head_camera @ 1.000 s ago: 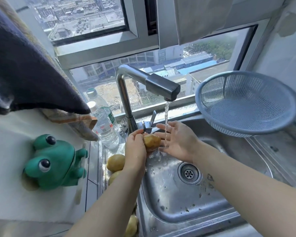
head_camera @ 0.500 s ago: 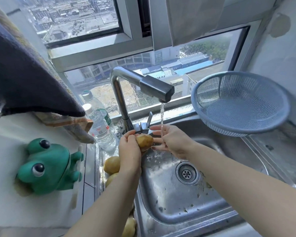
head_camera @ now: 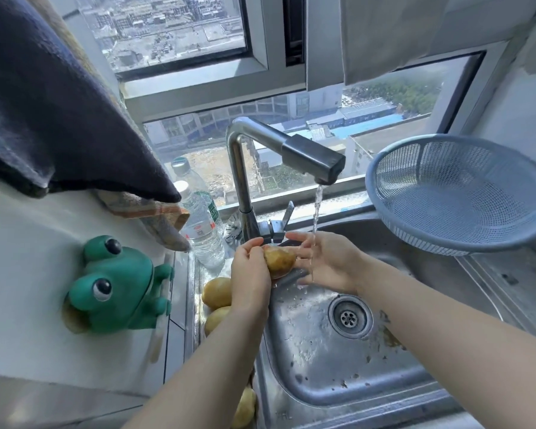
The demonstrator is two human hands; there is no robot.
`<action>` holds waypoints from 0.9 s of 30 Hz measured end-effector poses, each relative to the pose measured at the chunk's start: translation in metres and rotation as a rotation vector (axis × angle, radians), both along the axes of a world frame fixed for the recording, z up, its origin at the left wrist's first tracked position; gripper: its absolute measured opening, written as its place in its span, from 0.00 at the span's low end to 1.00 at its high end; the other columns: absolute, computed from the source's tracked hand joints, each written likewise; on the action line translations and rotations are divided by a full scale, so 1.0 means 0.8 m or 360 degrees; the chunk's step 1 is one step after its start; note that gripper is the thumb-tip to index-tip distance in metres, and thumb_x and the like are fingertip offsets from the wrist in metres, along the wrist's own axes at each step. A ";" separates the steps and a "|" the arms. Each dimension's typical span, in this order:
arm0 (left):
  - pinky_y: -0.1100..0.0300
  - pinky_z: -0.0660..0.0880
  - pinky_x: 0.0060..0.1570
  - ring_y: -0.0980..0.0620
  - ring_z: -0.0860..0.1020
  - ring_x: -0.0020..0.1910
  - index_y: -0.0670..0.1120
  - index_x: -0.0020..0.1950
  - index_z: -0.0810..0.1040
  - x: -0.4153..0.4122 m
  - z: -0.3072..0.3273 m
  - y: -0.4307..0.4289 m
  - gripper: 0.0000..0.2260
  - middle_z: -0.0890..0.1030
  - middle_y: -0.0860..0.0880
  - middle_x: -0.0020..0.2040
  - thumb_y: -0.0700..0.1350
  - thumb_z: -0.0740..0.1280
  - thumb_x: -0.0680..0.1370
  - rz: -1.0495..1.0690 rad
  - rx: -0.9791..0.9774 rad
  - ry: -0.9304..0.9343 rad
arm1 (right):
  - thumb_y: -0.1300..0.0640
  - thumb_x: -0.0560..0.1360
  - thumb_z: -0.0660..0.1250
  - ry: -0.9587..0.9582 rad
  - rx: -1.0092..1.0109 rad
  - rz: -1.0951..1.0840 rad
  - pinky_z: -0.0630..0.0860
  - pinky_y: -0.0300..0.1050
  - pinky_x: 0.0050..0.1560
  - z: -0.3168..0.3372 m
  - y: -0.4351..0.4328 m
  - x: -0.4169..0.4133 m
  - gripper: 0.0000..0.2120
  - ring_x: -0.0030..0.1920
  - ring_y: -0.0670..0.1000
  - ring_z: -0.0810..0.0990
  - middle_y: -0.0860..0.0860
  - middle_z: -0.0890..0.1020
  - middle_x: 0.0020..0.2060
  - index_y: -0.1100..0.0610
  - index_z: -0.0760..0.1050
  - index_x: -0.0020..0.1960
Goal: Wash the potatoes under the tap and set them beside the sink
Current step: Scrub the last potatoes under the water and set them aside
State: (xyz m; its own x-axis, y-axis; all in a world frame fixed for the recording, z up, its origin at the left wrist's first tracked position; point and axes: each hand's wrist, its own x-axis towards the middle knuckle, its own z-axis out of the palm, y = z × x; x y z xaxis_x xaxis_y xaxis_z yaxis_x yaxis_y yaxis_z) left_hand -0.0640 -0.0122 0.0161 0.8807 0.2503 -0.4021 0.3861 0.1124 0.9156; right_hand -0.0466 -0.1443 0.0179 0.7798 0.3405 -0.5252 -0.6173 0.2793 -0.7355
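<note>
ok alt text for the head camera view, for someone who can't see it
A person's left hand grips a potato over a steel sink while the open right hand is under the running tap. More potatoes lie left of the sink; a blue colander is on its right.

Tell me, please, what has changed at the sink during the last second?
Almost nothing moved. The left hand still holds the potato beside the running water, and the open right hand stays under it, fingers by the potato. Nothing was taken or let go. The other potatoes left of the sink, the tap and the colander stayed in place.
</note>
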 end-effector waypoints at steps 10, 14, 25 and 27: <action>0.44 0.78 0.55 0.48 0.79 0.49 0.51 0.51 0.74 -0.004 0.003 0.001 0.09 0.78 0.48 0.48 0.40 0.56 0.81 0.0033 -0.0048 -0.0034 | 0.49 0.78 0.48 0.0006 0.0267 -0.0075 0.61 0.56 0.72 0.004 0.011 0.002 0.23 0.66 0.61 0.71 0.63 0.69 0.68 0.53 0.66 0.69; 0.43 0.77 0.56 0.47 0.79 0.52 0.52 0.50 0.74 -0.005 0.003 0.000 0.10 0.79 0.48 0.49 0.41 0.56 0.80 0.0017 -0.0024 -0.0032 | 0.48 0.77 0.48 0.0011 0.0308 -0.0038 0.59 0.60 0.73 0.007 -0.002 0.004 0.25 0.67 0.62 0.69 0.63 0.68 0.69 0.55 0.65 0.71; 0.46 0.80 0.51 0.47 0.79 0.49 0.47 0.58 0.72 -0.004 0.006 -0.035 0.09 0.77 0.46 0.49 0.40 0.56 0.81 -0.0190 -0.0117 0.0022 | 0.54 0.78 0.49 -0.0018 0.0278 -0.0123 0.68 0.58 0.67 0.015 -0.043 -0.011 0.18 0.64 0.63 0.73 0.64 0.74 0.63 0.58 0.73 0.60; 0.47 0.80 0.50 0.46 0.79 0.51 0.47 0.59 0.72 -0.003 0.008 -0.040 0.09 0.77 0.45 0.51 0.40 0.57 0.81 -0.0218 -0.0102 0.0014 | 0.55 0.79 0.50 -0.0018 0.0233 -0.0158 0.65 0.58 0.70 0.012 -0.050 -0.013 0.17 0.62 0.62 0.75 0.63 0.75 0.62 0.58 0.73 0.58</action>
State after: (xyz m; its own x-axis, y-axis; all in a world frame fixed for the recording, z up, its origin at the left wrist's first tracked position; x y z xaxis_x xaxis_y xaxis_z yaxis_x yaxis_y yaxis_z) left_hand -0.0663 -0.0440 0.0227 0.9011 0.1016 -0.4215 0.4100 0.1165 0.9046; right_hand -0.0569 -0.1840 0.0278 0.8189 0.3341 -0.4666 -0.5734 0.4432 -0.6890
